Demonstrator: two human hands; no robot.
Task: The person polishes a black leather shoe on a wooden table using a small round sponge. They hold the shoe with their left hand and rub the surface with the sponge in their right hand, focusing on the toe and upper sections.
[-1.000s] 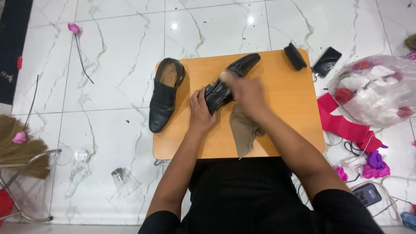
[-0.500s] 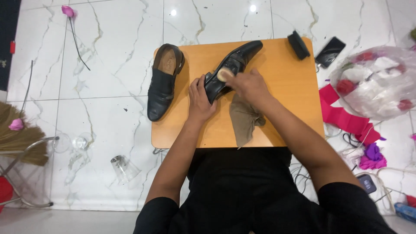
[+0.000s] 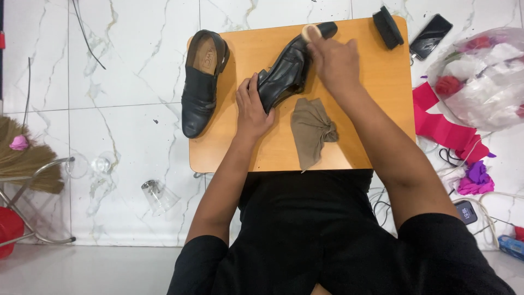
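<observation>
left hand (image 3: 252,106) grips black shoe (image 3: 286,71); right hand (image 3: 334,57) rubs its toe.

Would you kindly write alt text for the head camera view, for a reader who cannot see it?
Seen from above, a person's left hand steadies a black shoe on a small wooden table while the right hand presses a pale round applicator near its toe. A second black shoe, a tan cloth and a black brush also lie on the table.

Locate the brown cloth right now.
Head view: the cloth lies on the table, near its front edge, just below the held shoe, between the left hand and the right forearm.
</observation>
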